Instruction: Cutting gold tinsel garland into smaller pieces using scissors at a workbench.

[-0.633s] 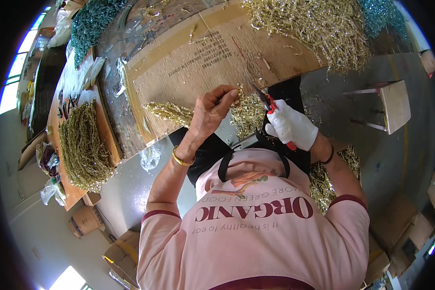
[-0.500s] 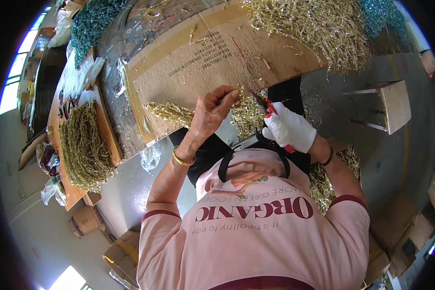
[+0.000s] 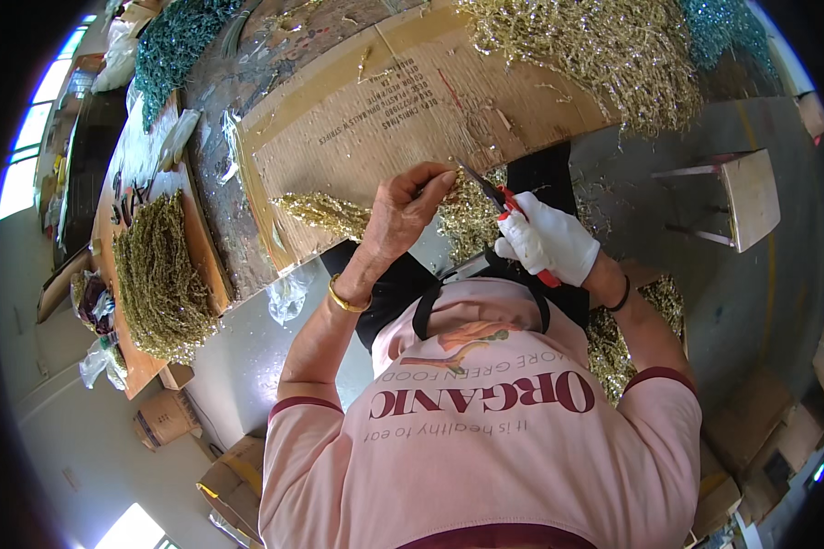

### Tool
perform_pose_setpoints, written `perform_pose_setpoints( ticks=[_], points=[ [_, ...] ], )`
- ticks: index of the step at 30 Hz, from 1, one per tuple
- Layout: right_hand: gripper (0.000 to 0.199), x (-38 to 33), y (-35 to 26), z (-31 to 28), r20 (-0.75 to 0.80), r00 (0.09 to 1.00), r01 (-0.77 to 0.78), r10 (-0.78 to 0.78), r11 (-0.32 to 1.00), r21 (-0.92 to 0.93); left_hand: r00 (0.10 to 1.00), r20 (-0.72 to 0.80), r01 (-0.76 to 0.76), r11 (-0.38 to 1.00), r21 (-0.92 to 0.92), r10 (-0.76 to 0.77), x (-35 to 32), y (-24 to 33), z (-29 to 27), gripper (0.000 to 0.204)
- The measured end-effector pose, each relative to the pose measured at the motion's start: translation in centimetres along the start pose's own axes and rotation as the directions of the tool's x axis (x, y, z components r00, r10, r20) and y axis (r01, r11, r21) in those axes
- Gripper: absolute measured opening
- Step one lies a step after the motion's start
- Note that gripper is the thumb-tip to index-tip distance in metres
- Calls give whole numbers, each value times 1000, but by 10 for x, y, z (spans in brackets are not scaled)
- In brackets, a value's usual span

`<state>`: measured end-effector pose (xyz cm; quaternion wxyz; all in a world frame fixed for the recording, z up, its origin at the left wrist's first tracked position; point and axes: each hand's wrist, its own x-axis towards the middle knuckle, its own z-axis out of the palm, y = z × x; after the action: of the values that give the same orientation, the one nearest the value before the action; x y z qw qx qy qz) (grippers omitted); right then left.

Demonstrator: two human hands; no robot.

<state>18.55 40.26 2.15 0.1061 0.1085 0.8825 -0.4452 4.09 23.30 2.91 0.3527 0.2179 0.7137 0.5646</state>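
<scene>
My bare left hand (image 3: 410, 209) is closed in a pinch at the near edge of a cardboard sheet (image 3: 339, 119). A bit of gold glittery sprig (image 3: 454, 176) shows at its fingertips. Another gold sprig length (image 3: 325, 213) lies on the cardboard and runs behind my left wrist; whether it joins the pinched bit is hidden. My right hand (image 3: 554, 242), in a white glove, is closed round red-handled scissors (image 3: 508, 203). Their dark blades point up and left, close to the left fingertips. Below the blades, more gold sprigs (image 3: 467, 220) lie over my lap.
A large gold sprig pile (image 3: 595, 55) covers the far right of the cardboard. Teal sprigs (image 3: 178, 55) sit at the far left. On a wooden board (image 3: 137, 357) at left lies a gold bundle (image 3: 160, 274), with tools (image 3: 128, 201) beyond it. A stool (image 3: 746, 201) stands at right.
The scissors have shifted slightly, and their blades show more clearly near the left fingertips. Both hands have hardly moved and keep their grip.
</scene>
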Motion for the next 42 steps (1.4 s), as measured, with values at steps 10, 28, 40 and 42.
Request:
perform_pose_setpoints(
  ticks=[10,28,40,42],
  points=[
    [18,4,13,1,-176,979,97,-102,995,-39,1000,-14,28,1000,-6,-28,1,1,0,21],
    [54,78,9,-89,-487,774,94,-404,834,-543,999,33,-26,957,-289,38,14,3,-22,23],
    [38,81,-10,-7,-182,722,450,-667,654,-608,963,-59,-237,929,283,264,8,-11,-29,41],
    [35,77,-16,-16,-178,705,473,-686,643,-602,801,-244,-417,802,426,547,0,-24,-65,41]
  ],
)
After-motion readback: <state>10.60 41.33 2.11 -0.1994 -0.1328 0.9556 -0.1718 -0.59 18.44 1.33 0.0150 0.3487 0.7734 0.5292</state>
